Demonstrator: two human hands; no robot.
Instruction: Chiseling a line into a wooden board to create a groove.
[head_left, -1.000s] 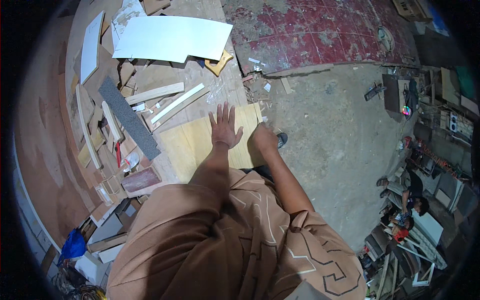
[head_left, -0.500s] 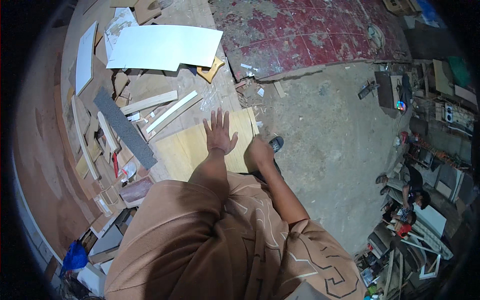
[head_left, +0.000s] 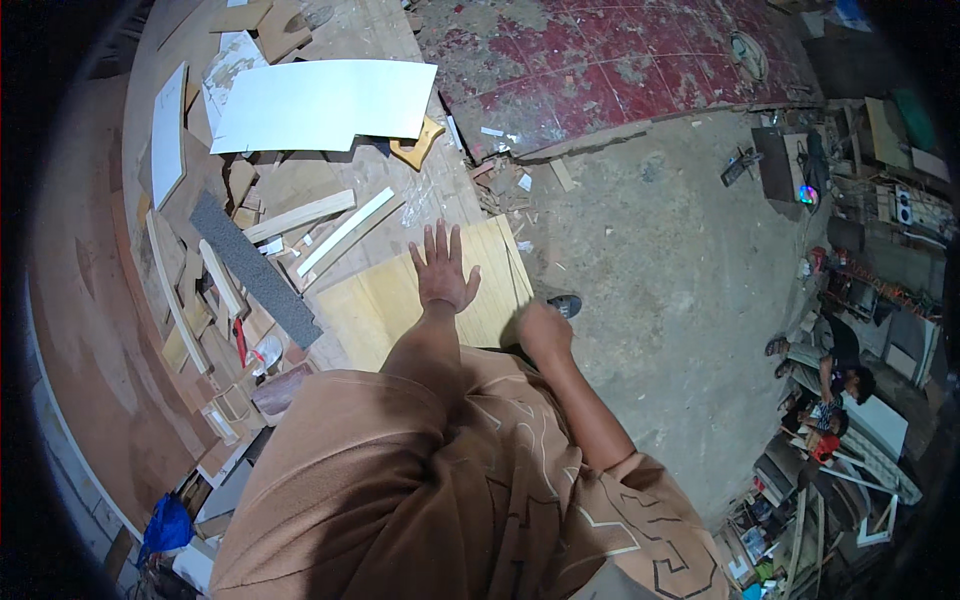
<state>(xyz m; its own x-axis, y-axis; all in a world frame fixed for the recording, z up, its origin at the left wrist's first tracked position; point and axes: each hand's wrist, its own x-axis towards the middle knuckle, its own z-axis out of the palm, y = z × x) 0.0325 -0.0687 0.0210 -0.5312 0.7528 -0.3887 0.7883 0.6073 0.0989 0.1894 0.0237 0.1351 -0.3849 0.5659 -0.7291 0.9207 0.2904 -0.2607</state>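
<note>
My left hand (head_left: 444,272) lies flat, fingers spread, on a pale yellow wooden board (head_left: 375,300), pressing on its top face. At the board's right edge, my right hand (head_left: 545,330) is closed in a fist. From it a thin dark blade (head_left: 513,270), seen edge-on, runs along a line near that edge; it looks like a handsaw. The fist hides its handle. A narrow strip of the board (head_left: 519,262) lies to the right of the line.
A worktable carries a large white panel (head_left: 320,105), a yellow handle (head_left: 418,145), a grey speckled strip (head_left: 250,270) and several wood offcuts (head_left: 345,235). My shoe (head_left: 566,305) shows on the concrete floor (head_left: 660,280). People (head_left: 835,375) sit at the far right beside piled clutter.
My right hand has drawn back toward me and slightly right, along the board's edge. My left hand stays flat on the board. The view has shifted slightly.
</note>
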